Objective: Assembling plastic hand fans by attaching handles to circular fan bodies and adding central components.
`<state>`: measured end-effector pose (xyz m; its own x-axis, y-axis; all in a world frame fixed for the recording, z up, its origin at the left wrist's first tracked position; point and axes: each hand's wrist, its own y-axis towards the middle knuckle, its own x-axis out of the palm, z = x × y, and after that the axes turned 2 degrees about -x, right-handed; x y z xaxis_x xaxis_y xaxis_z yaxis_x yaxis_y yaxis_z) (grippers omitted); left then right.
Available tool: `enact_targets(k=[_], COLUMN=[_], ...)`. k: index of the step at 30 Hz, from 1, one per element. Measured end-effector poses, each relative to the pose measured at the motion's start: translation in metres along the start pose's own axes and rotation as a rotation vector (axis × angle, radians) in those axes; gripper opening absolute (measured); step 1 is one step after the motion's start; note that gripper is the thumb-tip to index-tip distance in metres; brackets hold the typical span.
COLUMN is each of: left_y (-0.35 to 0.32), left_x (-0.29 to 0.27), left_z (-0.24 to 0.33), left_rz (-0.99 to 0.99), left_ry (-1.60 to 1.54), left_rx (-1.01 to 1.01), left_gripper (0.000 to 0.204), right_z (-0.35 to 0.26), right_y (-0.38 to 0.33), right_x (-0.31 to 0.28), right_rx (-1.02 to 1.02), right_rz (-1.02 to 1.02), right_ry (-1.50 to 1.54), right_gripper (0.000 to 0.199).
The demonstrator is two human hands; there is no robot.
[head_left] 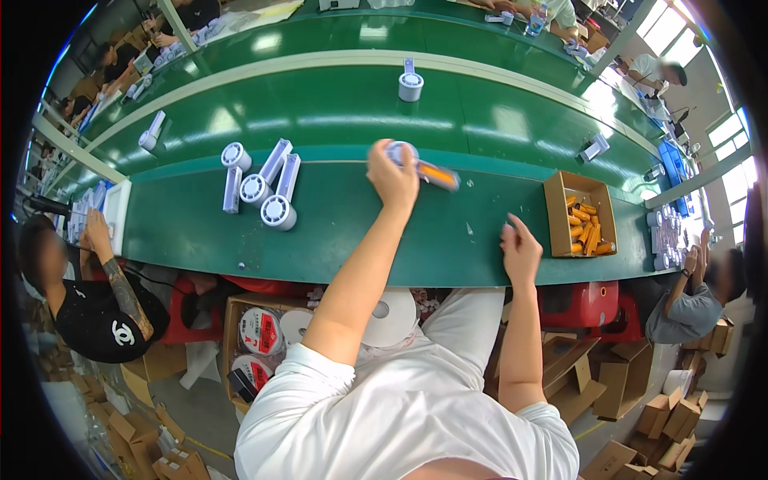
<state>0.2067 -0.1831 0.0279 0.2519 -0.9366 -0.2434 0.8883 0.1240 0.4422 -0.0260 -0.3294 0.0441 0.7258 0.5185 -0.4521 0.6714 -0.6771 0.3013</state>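
Note:
Over the far edge of the green worktop (320,248), my left hand (392,180) is closed round the round head of a small white-and-lavender handheld fan (402,150). An orange cylindrical battery (437,174) shows along its handle, blurred by motion. My right hand (522,250) hovers above the worktop's near edge, fingers loosely curled and apart, with nothing seen in them. It is left of an open cardboard box (552,216) holding several orange batteries (588,232). To the left lie three similar fans, one of them a fan (278,212) nearest me.
Beyond the worktop runs a green conveyor belt (320,100) with spaced-out fans, one fan (410,84) straight ahead. Co-workers sit at both sides, one person in black (88,296) at left, another in grey (692,308) at right. Cartons (632,376) and red stools (580,308) stand below.

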Motion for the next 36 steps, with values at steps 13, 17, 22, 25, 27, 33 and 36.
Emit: enact_targets(k=[13,17,22,25,27,33,36], left_y=[0.019,0.074,0.12,0.126,0.142,0.124,0.109], left_x=[0.007,0.015,0.046,0.079,0.101,0.159,0.161], left_z=[-0.012,-0.038,-0.024,0.002,0.006,0.019,0.024], left_rz=[-0.132,-0.157,0.083,0.036,-0.156,-0.496,-0.446], left_ry=[0.46,0.577,0.726,0.617,0.501,0.556,0.566], left_rx=[-0.034,0.073,0.2,0.557,0.6,0.312,0.215], left_gripper=[0.083,0.067,0.067,0.059,0.057,0.059,0.051], right_z=[-0.001,-0.002,0.002,0.003,-0.001,0.004,0.006], right_y=[-0.012,-0.01,-0.012,-0.013,-0.012,-0.013,-0.014], right_x=[-0.013,-0.018,-0.024,-0.026,-0.026,-0.025,-0.026], right_rx=[-0.201,-0.242,-0.224,-0.216,-0.232,-0.254,-0.239], right_rz=[0.107,0.108,0.082,0.096,0.087,0.094,0.083], right_ry=[-0.184,-0.141,-0.095,-0.089,-0.074,-0.05,-0.055], right_gripper=[0.006,0.005,0.003,0.004,0.005,0.007,0.007])
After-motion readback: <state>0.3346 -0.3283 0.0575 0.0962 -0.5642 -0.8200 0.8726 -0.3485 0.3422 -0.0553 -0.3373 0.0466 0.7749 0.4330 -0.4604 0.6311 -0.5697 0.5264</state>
